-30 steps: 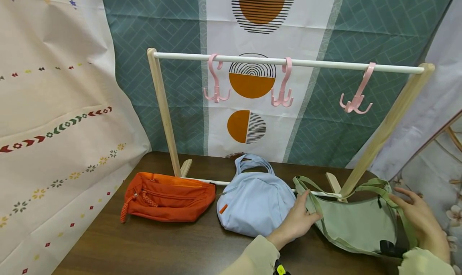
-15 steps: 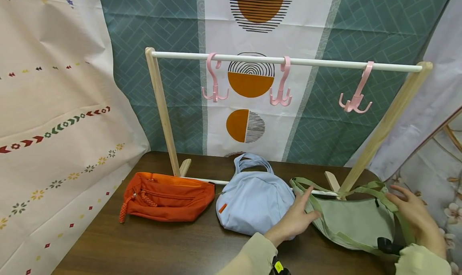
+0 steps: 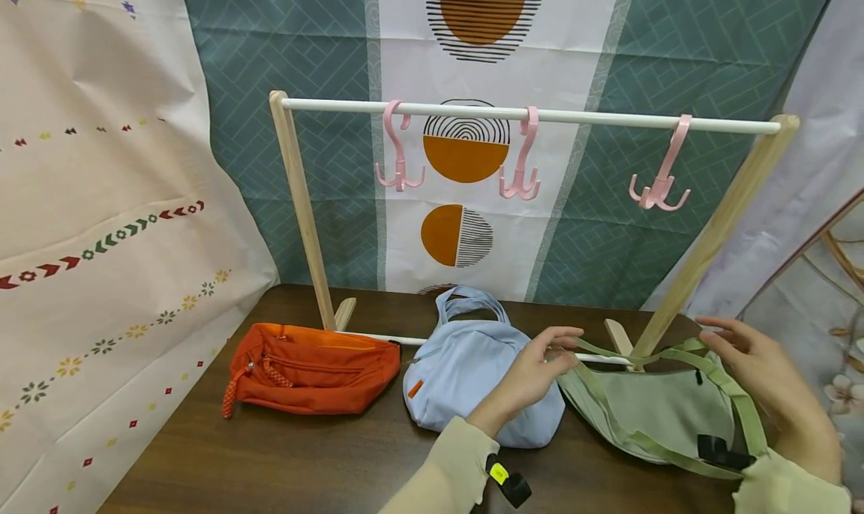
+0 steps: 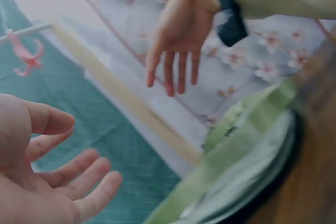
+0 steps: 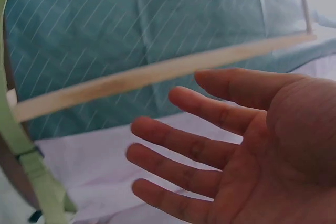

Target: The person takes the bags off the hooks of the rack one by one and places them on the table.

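A sage green shoulder bag (image 3: 668, 409) lies on the table at the right, its strap (image 3: 742, 401) looped loosely over it. My left hand (image 3: 520, 379) hovers over the right side of a light blue handbag (image 3: 459, 371), fingers loosely bent and holding nothing. Beside the green bag's right end is my right hand (image 3: 769, 379), which in the right wrist view (image 5: 236, 145) has spread, relaxed fingers and nothing in its grasp. In the left wrist view, both hands are apart from the green strap (image 4: 231, 145). An orange-red bag (image 3: 317, 371) sits farther left.
A wooden rack with a white top rail (image 3: 459, 112) stands behind the bags. Three pink hooks hang from it: a left one (image 3: 400, 161), a middle one (image 3: 521, 169) and a right one (image 3: 663, 176). Patterned cloths (image 3: 317, 199) line the back and sides.
My left hand has moved left and up, away from the green bag onto the blue bag's side. My right hand has risen a little off the strap. The bags stay about where they were.
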Demonstrator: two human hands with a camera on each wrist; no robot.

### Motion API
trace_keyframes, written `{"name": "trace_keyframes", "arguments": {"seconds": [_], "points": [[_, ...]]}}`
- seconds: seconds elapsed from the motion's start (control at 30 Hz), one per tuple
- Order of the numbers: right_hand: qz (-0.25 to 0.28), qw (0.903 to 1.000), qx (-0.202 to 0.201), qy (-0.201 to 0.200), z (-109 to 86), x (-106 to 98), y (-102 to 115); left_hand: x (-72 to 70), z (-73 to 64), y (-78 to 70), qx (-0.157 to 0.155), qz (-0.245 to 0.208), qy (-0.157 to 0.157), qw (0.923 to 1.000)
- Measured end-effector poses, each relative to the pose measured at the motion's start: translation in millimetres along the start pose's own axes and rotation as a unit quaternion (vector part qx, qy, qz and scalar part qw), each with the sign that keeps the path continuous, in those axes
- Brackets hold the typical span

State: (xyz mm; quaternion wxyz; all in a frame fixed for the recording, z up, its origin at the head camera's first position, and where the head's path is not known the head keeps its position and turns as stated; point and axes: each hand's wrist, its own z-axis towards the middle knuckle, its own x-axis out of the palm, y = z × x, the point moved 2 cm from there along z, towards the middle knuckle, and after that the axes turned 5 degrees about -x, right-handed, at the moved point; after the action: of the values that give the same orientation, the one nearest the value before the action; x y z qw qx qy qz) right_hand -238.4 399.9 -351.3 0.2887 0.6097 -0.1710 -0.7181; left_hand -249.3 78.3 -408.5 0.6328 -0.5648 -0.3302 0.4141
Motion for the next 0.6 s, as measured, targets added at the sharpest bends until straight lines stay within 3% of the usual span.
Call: {"name": "trace_keyframes", "arguments": {"seconds": [0.23,0.6], "points": [[0.004,0.9973,-0.071,0.017,-1.9,3.8,28.7,-26.6,0.5,-14.5,0.042,-0.045,0.000,0.9981],[0.022,0.9887,-0.145,0.034,4.8,29.0,74.9,-60.0,-6.3,-33.8,0.070,-0.057,-0.072,0.9933]]}}
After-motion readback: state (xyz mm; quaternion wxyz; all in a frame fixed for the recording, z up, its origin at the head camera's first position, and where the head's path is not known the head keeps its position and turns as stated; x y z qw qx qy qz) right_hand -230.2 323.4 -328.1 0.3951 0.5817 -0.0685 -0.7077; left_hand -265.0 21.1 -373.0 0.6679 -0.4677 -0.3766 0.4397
